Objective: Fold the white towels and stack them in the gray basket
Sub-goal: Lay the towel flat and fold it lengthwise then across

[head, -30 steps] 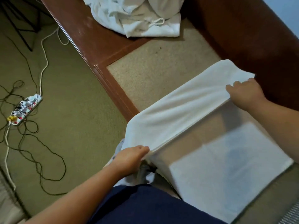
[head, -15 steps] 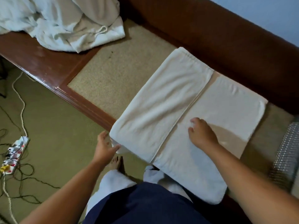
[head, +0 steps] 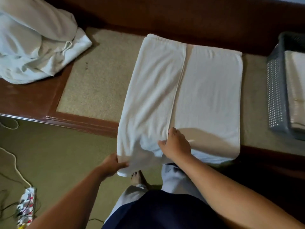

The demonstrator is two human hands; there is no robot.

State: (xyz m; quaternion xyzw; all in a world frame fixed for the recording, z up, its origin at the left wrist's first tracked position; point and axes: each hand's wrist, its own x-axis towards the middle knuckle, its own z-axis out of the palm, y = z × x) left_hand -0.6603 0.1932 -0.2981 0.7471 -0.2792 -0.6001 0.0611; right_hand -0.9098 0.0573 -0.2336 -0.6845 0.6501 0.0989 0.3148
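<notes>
- At far left, unfolded white towels (head: 36, 47) lie heaped on the bench (head: 24, 100).
- Left hand (head: 112, 164) pinches the near-left corner of the half-folded towel (head: 206, 96) lying mid-bench.
- Right hand (head: 176, 146) grips its near edge.
- Gray basket (head: 277, 96), far right, holds folded towels (head: 295, 76).

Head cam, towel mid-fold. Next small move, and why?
Probably tug the near-left corner flat and square before folding further. The left hand grips that corner of the white towel, whose folded flap is rumpled at the near end and hangs off the bench edge, while the right hand rests by the flap's hem. The far end lies neat.
</notes>
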